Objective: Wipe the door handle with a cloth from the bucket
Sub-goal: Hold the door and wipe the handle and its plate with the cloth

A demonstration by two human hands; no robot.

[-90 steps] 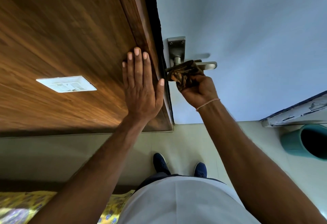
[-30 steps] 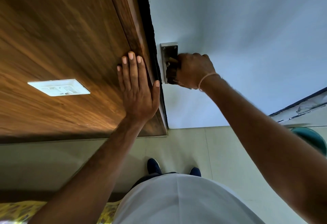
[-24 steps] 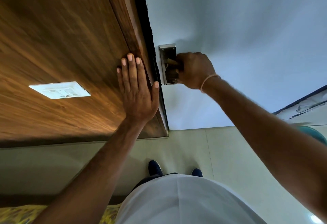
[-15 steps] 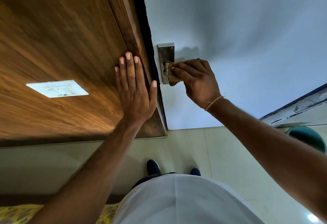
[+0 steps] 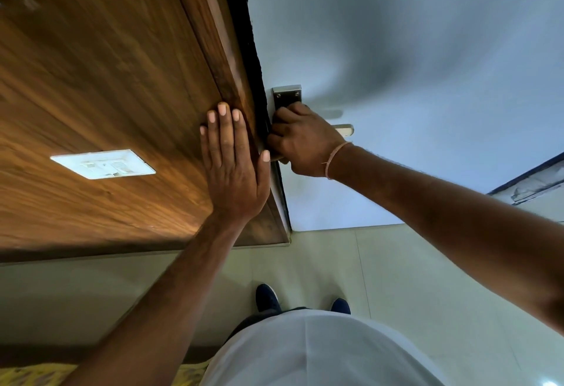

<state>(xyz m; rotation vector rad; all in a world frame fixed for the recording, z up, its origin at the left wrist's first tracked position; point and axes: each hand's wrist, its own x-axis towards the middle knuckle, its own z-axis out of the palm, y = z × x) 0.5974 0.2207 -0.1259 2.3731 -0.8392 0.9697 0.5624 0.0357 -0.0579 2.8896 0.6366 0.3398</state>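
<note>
A silver door handle is fixed on the pale blue door (image 5: 427, 80); its backplate (image 5: 287, 96) and the lever's tip (image 5: 345, 129) show. My right hand (image 5: 305, 141) is closed over the lever's root against the backplate, gripping the brown cloth. Only a sliver of the cloth (image 5: 276, 158) shows under the fingers. My left hand (image 5: 233, 166) lies flat with fingers apart on the wooden panel (image 5: 106, 80) beside the door's edge, holding nothing. The bucket is out of view.
A white switch plate (image 5: 102, 163) sits on the wooden panel to the left. Pale floor tiles (image 5: 335, 263) and my dark shoes (image 5: 267, 297) are below. A worn board with a dark edge (image 5: 531, 181) leans at the right.
My right hand has moved up and left along the handle, from the lever's underside to over its root by the backplate. The lever's tip now shows. The left hand stays put.
</note>
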